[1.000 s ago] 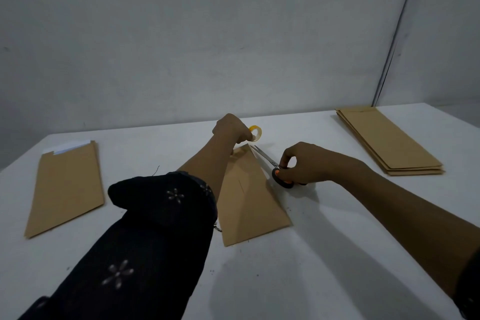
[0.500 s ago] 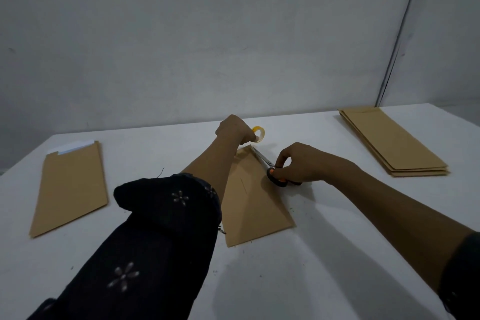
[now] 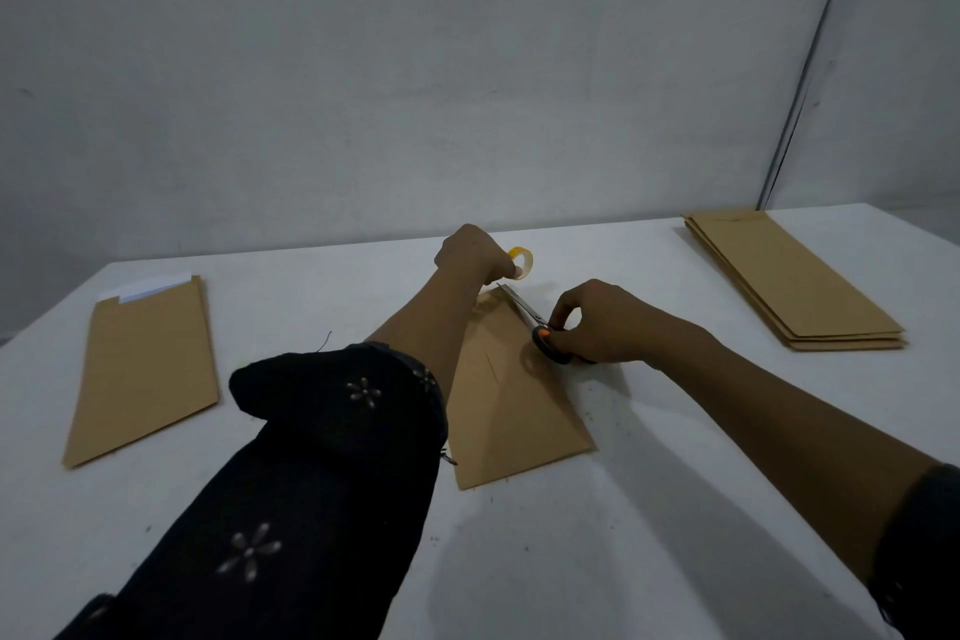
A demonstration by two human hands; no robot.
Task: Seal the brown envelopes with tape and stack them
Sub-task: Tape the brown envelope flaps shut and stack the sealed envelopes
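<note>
Left hand (image 3: 475, 255) grips the tape roll (image 3: 522, 264) beyond the middle envelope (image 3: 511, 395) on the table (image 3: 649, 509) while right hand (image 3: 605, 322) holds the scissors (image 3: 535, 322), which should probably snip close to the flap, keeping the strip taut.

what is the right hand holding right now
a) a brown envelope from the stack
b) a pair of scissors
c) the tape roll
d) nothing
b: the right hand has its fingers through the dark handles of the scissors, blades pointing toward the tape roll, which the left hand holds over the middle envelope.
</note>
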